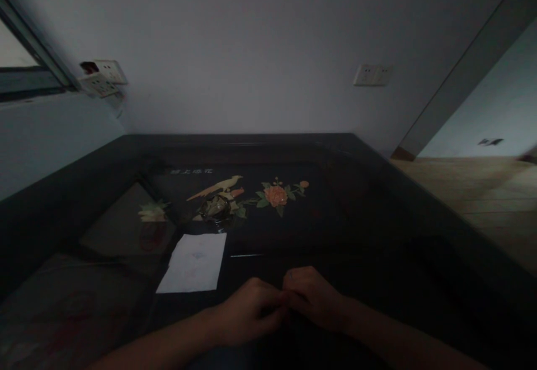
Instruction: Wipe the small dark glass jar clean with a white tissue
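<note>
My left hand and my right hand meet at the near side of a dark glossy table. Both have curled fingers, and their fingertips touch each other. Whether anything small is pinched between them is hidden in the dim light. A white sheet of paper with a faint mark lies flat, ahead and to the left of my left hand. Beyond the paper stands a glass dish, perhaps an ashtray, over the bird and flower picture on the tabletop.
The table's far edge is against a pale wall with a socket on the right. Another socket and a power strip are by the window at left. Wooden floor shows at right. Reflections cover the table's left part.
</note>
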Available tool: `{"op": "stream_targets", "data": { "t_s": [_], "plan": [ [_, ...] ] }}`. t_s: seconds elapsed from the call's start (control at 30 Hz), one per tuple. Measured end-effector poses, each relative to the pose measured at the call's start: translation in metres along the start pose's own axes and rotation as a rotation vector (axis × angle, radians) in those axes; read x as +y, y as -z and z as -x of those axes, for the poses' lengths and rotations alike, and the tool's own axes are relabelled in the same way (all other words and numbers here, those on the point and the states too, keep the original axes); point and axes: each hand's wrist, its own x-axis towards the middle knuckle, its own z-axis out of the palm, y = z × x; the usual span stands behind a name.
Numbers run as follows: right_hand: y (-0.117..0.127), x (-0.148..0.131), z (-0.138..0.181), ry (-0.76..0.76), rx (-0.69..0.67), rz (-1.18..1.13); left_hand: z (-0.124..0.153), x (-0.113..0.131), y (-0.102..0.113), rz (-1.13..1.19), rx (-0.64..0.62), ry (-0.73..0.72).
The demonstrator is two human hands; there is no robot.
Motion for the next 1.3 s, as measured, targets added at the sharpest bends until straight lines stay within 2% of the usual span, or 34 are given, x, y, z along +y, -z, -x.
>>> {"op": "stream_targets", "data": {
  "t_s": [0.5, 0.83, 1.03, 1.3],
  "plan": [
    [-0.0014, 0.0007, 0.0009, -0.004, -0.013, 0.008, 0.0007, -0.0033, -0.0008, -0.045, -0.035, 0.005],
    [0.0014, -0.0017, -0.001, -0.013, -0.013, -0.001, 0.0003, -0.0051, -0.0031, -0.054, -0.011, -0.003],
    [0.0016, -0.0017, -0.0011, -0.006, -0.027, 0.022, 0.0007, -0.0054, -0.0019, -0.11, -0.047, 0.004],
    [0.0043, 0.0014, -0.002, -0.072, -0.019, -0.055, 0.0002, -0.0035, -0.0027, -0.059, -0.003, 0.001]
  ]
}}
